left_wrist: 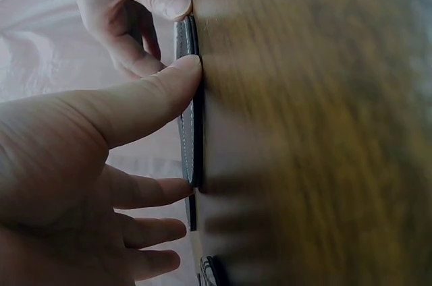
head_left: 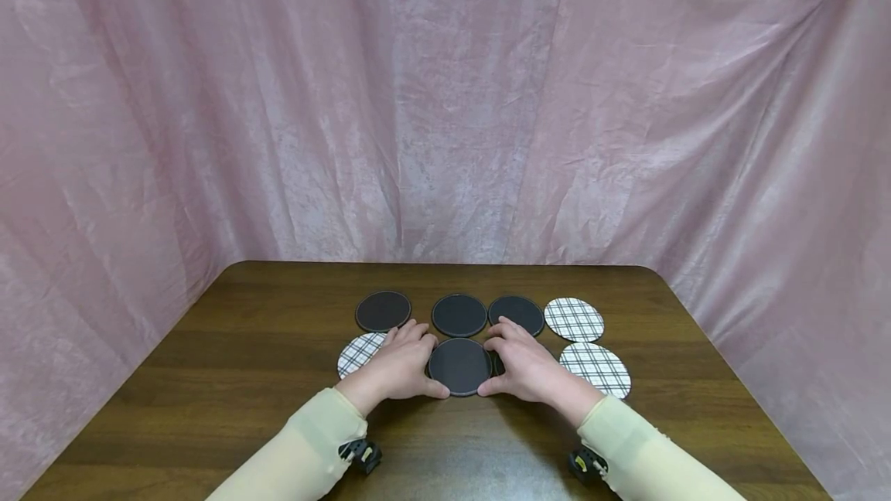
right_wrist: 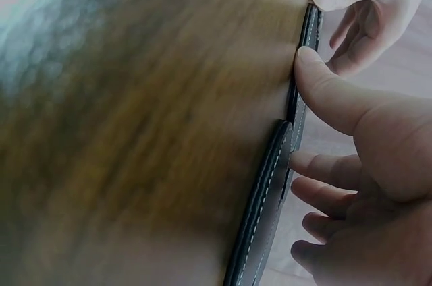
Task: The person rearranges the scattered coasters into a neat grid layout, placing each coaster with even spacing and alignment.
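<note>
A round black coaster (head_left: 460,366) with light stitching round its rim lies flat on the table between my hands. My left hand (head_left: 400,366) holds its left edge, thumb at the near side and fingers toward the far side. Mirroring it, my right hand (head_left: 525,366) holds the right edge with thumb and fingertips. In the left wrist view the left thumb and a fingertip meet the coaster's rim (left_wrist: 190,131). Under the right hand, another dark coaster (right_wrist: 260,212) is mostly hidden in the head view.
Behind my hands, three dark coasters, at left (head_left: 383,311), middle (head_left: 459,315) and right (head_left: 517,311), lie beside a plaid coaster (head_left: 574,319). More plaid coasters lie left (head_left: 359,354) and right (head_left: 595,369). Pink cloth (head_left: 452,99) hangs behind the wooden table (head_left: 230,362).
</note>
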A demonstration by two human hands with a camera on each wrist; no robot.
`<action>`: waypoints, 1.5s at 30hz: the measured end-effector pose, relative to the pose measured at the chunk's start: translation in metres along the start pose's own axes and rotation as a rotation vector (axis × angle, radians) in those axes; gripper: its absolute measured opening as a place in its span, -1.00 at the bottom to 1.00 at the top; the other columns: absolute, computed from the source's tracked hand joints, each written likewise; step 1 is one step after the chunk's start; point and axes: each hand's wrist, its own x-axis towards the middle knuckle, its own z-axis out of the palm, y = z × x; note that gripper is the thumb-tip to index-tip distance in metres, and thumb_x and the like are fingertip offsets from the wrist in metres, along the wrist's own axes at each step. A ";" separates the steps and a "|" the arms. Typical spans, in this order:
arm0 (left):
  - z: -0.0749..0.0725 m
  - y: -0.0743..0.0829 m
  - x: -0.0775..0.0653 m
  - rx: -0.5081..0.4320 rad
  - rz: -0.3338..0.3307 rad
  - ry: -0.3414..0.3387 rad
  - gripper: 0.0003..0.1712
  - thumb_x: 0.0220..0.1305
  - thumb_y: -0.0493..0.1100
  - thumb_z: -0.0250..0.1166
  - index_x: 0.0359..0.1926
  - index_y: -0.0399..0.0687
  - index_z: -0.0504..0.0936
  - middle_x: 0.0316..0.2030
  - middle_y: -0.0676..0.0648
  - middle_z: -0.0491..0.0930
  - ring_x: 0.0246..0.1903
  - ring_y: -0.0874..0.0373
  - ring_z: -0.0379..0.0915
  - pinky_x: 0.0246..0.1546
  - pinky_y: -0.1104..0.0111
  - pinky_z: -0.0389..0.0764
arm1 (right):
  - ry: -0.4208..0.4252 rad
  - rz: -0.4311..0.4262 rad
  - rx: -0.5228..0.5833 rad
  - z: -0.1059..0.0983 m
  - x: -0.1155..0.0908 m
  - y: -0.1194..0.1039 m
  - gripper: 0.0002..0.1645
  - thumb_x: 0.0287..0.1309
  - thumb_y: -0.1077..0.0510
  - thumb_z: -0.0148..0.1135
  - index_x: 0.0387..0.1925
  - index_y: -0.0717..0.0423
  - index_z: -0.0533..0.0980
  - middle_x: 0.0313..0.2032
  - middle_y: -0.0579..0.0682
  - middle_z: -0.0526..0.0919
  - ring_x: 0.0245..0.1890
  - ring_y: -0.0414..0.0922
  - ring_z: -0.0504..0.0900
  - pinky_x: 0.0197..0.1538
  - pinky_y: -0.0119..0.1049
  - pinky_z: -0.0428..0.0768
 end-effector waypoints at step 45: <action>-0.037 -0.090 -0.071 0.000 -0.192 0.127 0.18 0.00 0.24 0.78 0.40 -0.47 0.53 0.24 -0.45 0.55 0.23 -0.42 0.47 0.31 -0.32 0.45 | -0.057 -0.045 -0.242 0.032 0.067 -0.093 0.08 0.12 -0.42 0.65 0.40 0.23 0.59 0.20 0.08 0.59 0.23 0.05 0.49 0.46 -0.01 0.44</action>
